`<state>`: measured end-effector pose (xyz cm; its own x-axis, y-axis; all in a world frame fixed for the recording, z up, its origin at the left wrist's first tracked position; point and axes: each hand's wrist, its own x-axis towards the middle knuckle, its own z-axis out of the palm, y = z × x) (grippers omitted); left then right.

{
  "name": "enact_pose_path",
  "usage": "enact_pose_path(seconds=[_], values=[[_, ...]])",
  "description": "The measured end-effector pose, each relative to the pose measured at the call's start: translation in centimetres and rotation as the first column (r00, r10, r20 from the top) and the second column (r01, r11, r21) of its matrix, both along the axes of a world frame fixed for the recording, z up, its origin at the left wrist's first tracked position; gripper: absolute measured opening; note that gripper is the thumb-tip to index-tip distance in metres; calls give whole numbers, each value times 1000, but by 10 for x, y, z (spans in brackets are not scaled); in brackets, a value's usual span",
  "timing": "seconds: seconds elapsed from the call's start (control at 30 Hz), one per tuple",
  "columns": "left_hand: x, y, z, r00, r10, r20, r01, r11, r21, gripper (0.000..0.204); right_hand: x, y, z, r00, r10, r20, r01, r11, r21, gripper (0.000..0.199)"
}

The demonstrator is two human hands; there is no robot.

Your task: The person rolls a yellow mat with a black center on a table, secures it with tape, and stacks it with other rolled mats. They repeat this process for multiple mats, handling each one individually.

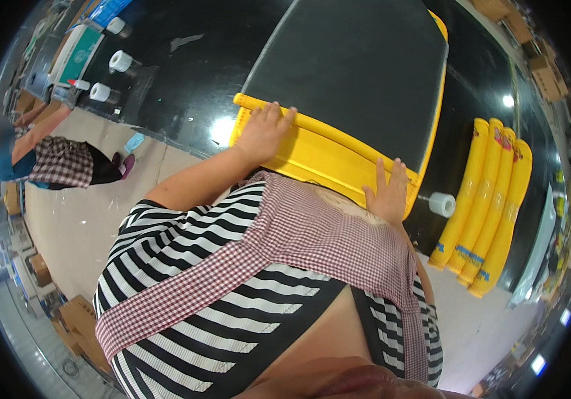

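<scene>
In front of me on the dark table lies a dark grey sheet [348,63] with yellow material showing along its right edge. Its near end is a yellow flap [318,158], with a narrow yellow roll or fold [338,132] running across it. My left hand [265,135] rests flat on the left part of this roll, fingers pointing away from me. Toward the right end, my right hand [388,194] lies on the yellow material with its fingers spread. Neither hand grips anything. I cannot tell whether the ridge is rolled or folded.
Several wrapped yellow rolls [488,199] lie side by side at the right, near a white tape roll [441,204]. More tape rolls [121,61] and a green-and-white box [79,53] stand at the far left. A person [59,156] works beyond the table's left edge [159,138].
</scene>
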<state>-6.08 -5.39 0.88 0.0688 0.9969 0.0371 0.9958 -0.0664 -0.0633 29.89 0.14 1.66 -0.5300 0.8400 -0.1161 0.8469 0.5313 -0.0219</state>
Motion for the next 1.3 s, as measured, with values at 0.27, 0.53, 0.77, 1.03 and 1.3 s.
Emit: enact_pose_path(seconds=[0.27,0.53,0.77,1.03,1.3], values=[[14,103,11,941,276,199,-262,961,-94,92,-20,123,-22,994,44,-96,-15,961,277,69],[0,220,25,931,284,230,-254,955,-154,74,-42,204,-22,964,37,-264,49,949,311,32],[-11,194,-3,856,-10,516,-143,957,254,23,-38,139,-39,878,137,-458,47,929,368,45],[-13,159,0,953,-154,262,86,963,254,33,-34,179,-32,809,63,-584,66,978,197,30],[1,130,35,974,-96,206,116,990,-85,32,-13,151,-13,894,70,-443,-27,994,103,28]])
